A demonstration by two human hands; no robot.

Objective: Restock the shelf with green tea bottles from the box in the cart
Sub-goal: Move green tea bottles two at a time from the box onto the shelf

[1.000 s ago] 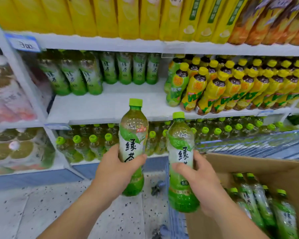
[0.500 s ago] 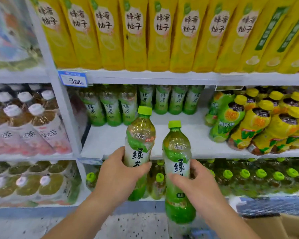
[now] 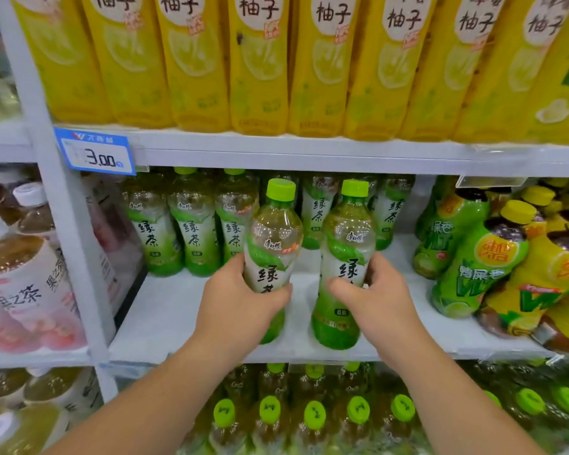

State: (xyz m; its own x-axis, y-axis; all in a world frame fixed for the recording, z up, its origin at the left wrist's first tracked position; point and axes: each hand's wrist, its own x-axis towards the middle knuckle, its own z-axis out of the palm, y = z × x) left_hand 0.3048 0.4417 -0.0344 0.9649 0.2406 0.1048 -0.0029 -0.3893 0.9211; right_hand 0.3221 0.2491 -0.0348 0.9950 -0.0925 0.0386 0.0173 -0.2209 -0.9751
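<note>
My left hand (image 3: 240, 300) grips a green tea bottle (image 3: 273, 238) with a green cap, held upright over the white middle shelf (image 3: 165, 310). My right hand (image 3: 375, 297) grips a second green tea bottle (image 3: 345, 244) beside it, its base at the shelf's front part. Whether either base touches the shelf I cannot tell. Behind them several matching green tea bottles (image 3: 191, 231) stand in a row at the back of the same shelf. The box and the cart are out of view.
Yellow and green bottles (image 3: 506, 264) lean in a pile at the right of the shelf. Tall yellow bottles (image 3: 260, 67) fill the shelf above. A blue price tag (image 3: 96, 156) hangs at the left. Green-capped bottles (image 3: 312, 415) fill the shelf below; pale tea bottles (image 3: 20, 274) sit left of the upright.
Both hands have carried the two bottles up and forward from in front of the shelf edge onto the middle shelf. The view has closed in, and the box has left the frame.
</note>
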